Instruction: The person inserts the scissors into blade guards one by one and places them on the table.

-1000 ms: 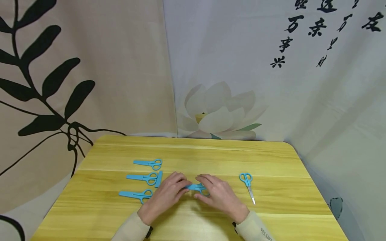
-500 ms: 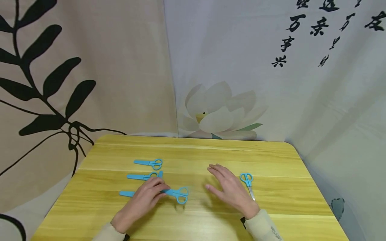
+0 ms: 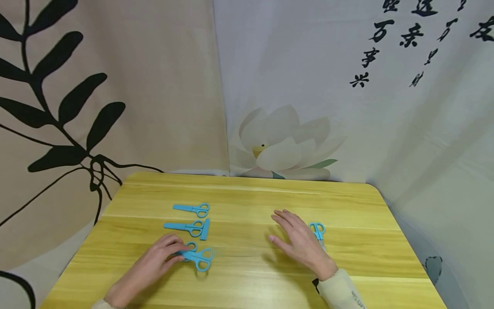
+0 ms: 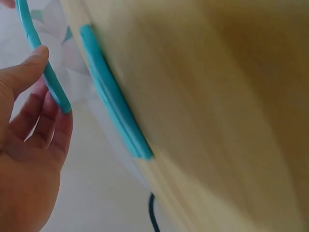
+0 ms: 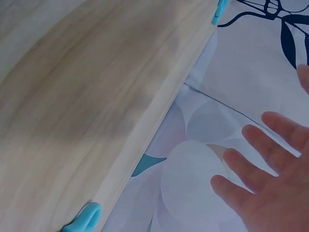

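My left hand (image 3: 154,260) pinches a blue pair of scissors (image 4: 54,84) between thumb and fingers, its handle loops (image 3: 203,259) pointing right. These scissors hang close over another blue pair lying on the table (image 4: 116,99), which the hand largely hides in the head view. My right hand (image 3: 302,244) hovers with fingers spread, holding nothing. Beside it lies an uncovered pair of scissors (image 3: 318,234) with blue handles, its blade mostly hidden behind the hand.
Two sheathed blue scissors, a far pair (image 3: 191,208) and a middle pair (image 3: 183,226), lie on the left of the wooden table (image 3: 247,283). A loose blue sheath (image 3: 205,229) touches the middle pair's handles. Printed curtains (image 3: 173,86) hang behind the table.
Both hands were together at the scissors in the middle. My right hand let go and moved right; my left hand carried the scissors left, over the nearest pair.
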The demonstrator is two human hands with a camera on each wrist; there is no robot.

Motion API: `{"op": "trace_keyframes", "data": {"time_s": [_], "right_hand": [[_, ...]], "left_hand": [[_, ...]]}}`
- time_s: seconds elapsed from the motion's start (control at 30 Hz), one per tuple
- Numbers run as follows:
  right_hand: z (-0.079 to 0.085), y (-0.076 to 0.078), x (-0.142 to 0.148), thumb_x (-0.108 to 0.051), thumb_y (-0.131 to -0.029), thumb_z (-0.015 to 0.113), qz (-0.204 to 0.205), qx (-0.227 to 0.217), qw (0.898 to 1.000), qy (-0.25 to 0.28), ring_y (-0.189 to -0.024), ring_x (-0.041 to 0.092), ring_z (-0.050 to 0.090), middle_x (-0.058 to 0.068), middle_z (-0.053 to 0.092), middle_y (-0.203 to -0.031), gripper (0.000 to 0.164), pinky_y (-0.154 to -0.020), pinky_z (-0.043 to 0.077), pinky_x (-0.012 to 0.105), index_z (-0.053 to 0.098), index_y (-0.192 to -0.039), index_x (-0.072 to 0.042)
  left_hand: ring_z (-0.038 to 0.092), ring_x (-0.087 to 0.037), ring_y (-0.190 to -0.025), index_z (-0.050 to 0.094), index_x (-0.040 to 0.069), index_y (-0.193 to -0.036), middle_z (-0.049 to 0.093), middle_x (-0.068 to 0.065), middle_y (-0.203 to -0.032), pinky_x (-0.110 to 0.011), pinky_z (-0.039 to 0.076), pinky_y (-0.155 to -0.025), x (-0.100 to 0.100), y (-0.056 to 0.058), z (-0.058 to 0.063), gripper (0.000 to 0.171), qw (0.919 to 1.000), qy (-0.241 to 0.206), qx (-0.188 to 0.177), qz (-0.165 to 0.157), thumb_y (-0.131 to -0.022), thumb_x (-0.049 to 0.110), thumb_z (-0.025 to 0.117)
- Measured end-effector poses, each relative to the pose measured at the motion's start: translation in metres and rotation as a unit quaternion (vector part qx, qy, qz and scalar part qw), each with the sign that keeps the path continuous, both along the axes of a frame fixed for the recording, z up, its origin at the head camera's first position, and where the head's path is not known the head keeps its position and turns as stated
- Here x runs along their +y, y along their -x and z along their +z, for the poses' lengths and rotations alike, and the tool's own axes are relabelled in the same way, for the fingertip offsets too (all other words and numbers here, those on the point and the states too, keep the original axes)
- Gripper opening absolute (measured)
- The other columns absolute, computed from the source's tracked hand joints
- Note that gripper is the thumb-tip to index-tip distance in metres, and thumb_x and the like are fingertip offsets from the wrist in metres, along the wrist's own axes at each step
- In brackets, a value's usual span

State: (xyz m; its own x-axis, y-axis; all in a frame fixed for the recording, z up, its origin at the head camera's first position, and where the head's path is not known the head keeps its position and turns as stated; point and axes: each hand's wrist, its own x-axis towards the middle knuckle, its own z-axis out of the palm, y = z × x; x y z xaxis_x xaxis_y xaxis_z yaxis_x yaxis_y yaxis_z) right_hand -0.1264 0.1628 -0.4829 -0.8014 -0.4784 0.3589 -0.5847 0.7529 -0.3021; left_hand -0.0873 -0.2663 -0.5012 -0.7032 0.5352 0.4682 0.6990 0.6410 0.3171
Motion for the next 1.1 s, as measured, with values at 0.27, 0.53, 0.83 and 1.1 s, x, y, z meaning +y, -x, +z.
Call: {"op": "trace_keyframes", "data": {"time_s": [0.27, 0.53, 0.83, 1.1], "right_hand": [[0.001, 0.000, -0.002, -0.046, -0.099, 0.069, -0.001, -0.001, 1.000, -0.008, -0.141, 0.036, 0.049, 0.009, 0.055, -0.150, 0.059, -0.112, 0.043, 0.056, 0.061, -0.143, -0.008], [0.001, 0.001, -0.003, -0.046, -0.098, 0.071, 0.007, 0.009, 1.000, -0.020, -0.140, 0.036, 0.050, 0.010, 0.055, -0.150, 0.056, -0.111, 0.044, 0.055, 0.064, -0.139, -0.008], [0.005, 0.002, -0.004, -0.043, -0.097, 0.073, 0.011, 0.011, 1.000, -0.013, -0.139, 0.039, 0.050, 0.011, 0.055, -0.150, 0.054, -0.111, 0.044, 0.055, 0.065, -0.137, -0.007], [0.006, 0.001, -0.004, -0.044, -0.097, 0.073, 0.006, 0.012, 1.000, -0.020, -0.139, 0.038, 0.050, 0.010, 0.055, -0.150, 0.053, -0.110, 0.045, 0.054, 0.067, -0.135, -0.008]], "left_hand": [[0.060, -0.008, -0.094, 0.079, 0.019, -0.105, 0.064, 0.011, -0.106, -0.024, 0.056, -0.076, -0.034, -0.006, -0.006, 0.037, 0.9992, 0.024, -0.029, -0.010, -0.075, 0.002, 0.090], [0.062, -0.007, -0.093, 0.079, 0.021, -0.107, 0.064, 0.013, -0.104, -0.031, 0.058, -0.073, -0.057, -0.007, -0.008, 0.032, 0.9950, 0.042, -0.090, 0.003, -0.080, 0.007, 0.087], [0.061, -0.005, -0.093, 0.078, 0.022, -0.103, 0.063, 0.016, -0.100, -0.031, 0.057, -0.073, -0.066, -0.002, -0.012, 0.026, 0.9880, 0.053, -0.144, -0.016, -0.083, 0.008, 0.084], [0.060, -0.003, -0.091, 0.079, 0.020, -0.104, 0.063, 0.015, -0.101, -0.028, 0.056, -0.071, -0.068, 0.000, -0.016, 0.023, 0.9858, 0.027, -0.164, -0.027, -0.084, 0.008, 0.084]]}}
